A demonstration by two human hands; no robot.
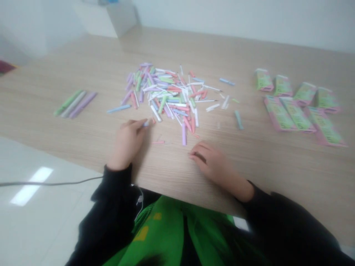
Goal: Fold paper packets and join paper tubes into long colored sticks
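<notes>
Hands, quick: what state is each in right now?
Left hand: pinching a small pale piece beside the pile.
Right hand: curled on the table; contents cannot be told.

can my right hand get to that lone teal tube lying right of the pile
Probably yes. The right hand rests on the table just short of the teal tube, with only bare wood between them; the pile lies to the left, the boxes farther right.

Light wood-grain worktop (277, 177) below a plain white wall (249, 18).
At left, a glossy white floor (33, 229) carries a bright patch of reflected light (30, 190); a thin grey cable (50, 183) crosses it.
</notes>
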